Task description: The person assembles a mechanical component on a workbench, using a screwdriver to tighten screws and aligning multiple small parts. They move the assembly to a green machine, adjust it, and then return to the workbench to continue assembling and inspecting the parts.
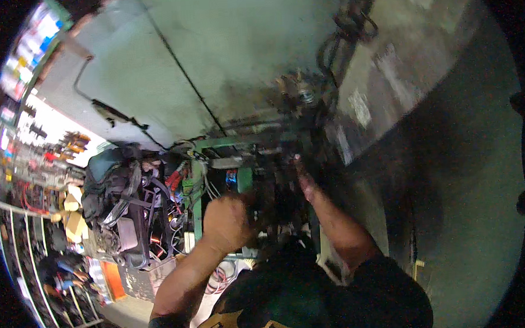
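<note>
My left hand [227,221] is curled into a closed fist over a green metal frame [198,211]. What it grips, if anything, is hidden behind the fingers. Farther forward and to the right, my right hand [303,180] reaches into deep shadow at the frame's far right side. Its fingers are too dark and blurred to make out. Between the two hands lie dark machine parts [270,202] whose kind I cannot tell. A green block-like part [245,181] stands beside my left hand, inside the frame.
A greenish wall [240,53] rises beyond the frame, with dark cables [356,22] hanging at upper right. To the left, a dark bag [108,176] rests on piled clutter. Coiled hose [220,278] lies below my left forearm. A metal rail [18,207] and a person [62,275] appear far left.
</note>
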`<state>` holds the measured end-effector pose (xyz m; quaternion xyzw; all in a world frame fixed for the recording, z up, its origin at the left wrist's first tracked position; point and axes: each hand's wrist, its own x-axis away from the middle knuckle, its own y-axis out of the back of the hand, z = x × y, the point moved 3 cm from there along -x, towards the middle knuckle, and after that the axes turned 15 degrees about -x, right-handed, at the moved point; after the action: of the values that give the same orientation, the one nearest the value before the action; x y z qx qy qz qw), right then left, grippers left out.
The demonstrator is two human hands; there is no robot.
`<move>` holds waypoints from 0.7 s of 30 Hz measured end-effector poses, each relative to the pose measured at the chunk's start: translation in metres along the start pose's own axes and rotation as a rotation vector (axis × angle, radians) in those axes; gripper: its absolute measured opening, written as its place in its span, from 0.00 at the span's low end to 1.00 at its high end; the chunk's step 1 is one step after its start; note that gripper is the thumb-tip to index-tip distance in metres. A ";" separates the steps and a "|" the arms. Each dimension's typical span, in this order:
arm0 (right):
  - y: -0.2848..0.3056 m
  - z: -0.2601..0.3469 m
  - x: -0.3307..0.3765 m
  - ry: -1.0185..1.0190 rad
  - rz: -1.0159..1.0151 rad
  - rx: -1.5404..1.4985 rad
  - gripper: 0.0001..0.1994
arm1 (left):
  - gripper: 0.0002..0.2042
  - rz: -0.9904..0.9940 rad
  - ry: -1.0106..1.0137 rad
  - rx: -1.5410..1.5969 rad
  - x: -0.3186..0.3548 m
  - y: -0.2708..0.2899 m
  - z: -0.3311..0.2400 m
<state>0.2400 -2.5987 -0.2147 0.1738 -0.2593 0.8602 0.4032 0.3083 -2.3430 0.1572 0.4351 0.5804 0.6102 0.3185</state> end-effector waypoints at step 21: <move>-0.156 0.048 -0.115 0.066 0.624 1.133 0.42 | 0.27 -0.085 0.118 0.158 0.030 0.008 -0.018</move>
<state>0.4369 -2.6118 -0.1867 0.2495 0.2092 0.9454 -0.0124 0.2805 -2.3244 0.1713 0.3972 0.6624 0.5730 0.2740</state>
